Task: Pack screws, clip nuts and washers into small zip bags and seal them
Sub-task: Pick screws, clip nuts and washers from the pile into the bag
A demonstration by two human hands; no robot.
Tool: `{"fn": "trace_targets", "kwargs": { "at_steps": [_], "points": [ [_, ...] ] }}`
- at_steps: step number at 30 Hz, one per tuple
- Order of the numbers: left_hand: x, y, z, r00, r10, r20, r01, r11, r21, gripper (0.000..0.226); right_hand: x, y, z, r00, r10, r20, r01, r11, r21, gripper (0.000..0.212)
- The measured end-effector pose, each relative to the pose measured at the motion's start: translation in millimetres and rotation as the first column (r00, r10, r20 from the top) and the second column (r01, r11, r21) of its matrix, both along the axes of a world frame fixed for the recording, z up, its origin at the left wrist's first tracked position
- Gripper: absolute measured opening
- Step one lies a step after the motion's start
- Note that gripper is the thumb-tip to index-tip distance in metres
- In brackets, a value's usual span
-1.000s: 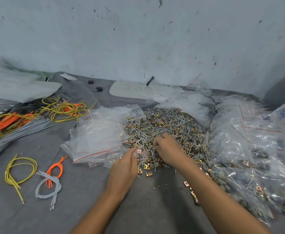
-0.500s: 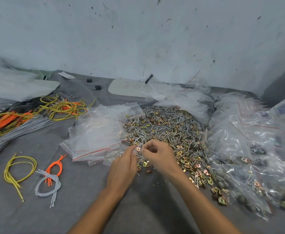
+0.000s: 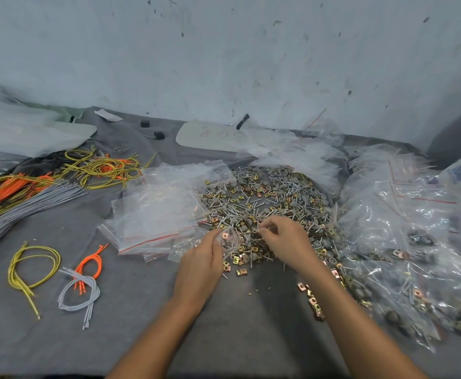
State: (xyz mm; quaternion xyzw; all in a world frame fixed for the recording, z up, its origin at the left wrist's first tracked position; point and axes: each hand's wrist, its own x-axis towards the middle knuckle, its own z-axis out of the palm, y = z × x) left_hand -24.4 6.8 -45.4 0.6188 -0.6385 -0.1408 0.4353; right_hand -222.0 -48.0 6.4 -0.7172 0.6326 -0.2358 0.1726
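A heap of screws, brass clip nuts and grey washers (image 3: 267, 198) lies on the grey cloth (image 3: 114, 310). My left hand (image 3: 202, 266) holds a small clear zip bag (image 3: 230, 240) at the heap's near edge; a clip nut shows inside it. Just right of the bag, my right hand (image 3: 286, 239) has its fingers curled over the heap and pinches small parts. A stack of empty zip bags (image 3: 155, 212) lies to the left of the heap.
Filled zip bags (image 3: 404, 242) pile up on the right. Yellow, orange and grey wire bundles (image 3: 32, 192) lie at the left, with small loops (image 3: 78, 285) nearer me. A white card (image 3: 210, 136) lies by the wall.
My right hand came back from the heap to the bag, then shifted a little right over the heap's near edge. My left hand keeps hold of the bag.
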Motion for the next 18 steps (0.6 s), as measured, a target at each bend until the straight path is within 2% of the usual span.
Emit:
{"fn": "trace_targets", "kwargs": {
  "at_steps": [9,15,18],
  "points": [
    [0.1,0.3,0.0,1.0,-0.001,-0.015,0.002,1.0,0.02,0.036,28.0,-10.8,1.0,0.947,0.082,-0.31,-0.052,0.993,0.103,0.034],
    [0.4,-0.1,-2.1,1.0,0.005,-0.01,-0.005,1.0,0.03,0.032,29.1,-3.5,1.9,0.942,0.061,-0.329,-0.037,0.996,0.079,0.025],
    [0.4,-0.5,-1.8,1.0,0.011,-0.006,-0.01,1.0,0.029,0.032,28.3,-1.5,2.2,0.943,0.052,-0.328,-0.024,0.996,0.088,0.028]
  ]
}}
